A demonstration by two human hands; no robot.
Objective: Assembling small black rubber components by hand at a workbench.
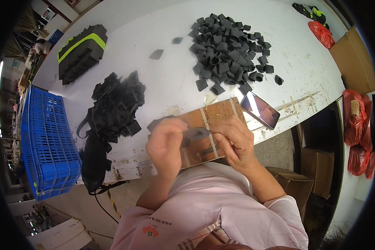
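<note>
Both my hands are raised over a brown board [221, 111] at the table's near edge. Between them is a small dark grey fabric loop [196, 133], its opening toward my right hand. My left hand [166, 143], smeared by motion, is closed around the loop's left end. The fingers of my right hand [236, 143] are pinched together at the loop's right side; whatever is between these fingertips is too small to make out. More dark fabric [157, 124] lies behind my left hand, partly covered by it. Pale tape strips cross the board.
A heap of small dark grey loops [227, 50] lies at the far middle. To the left are a black fabric pile [116, 106], a grey stack with a yellow-green band [82, 54] and a blue crate [50, 141]. A phone [260, 109] rests right of the board. Cardboard boxes [354, 62] stand right.
</note>
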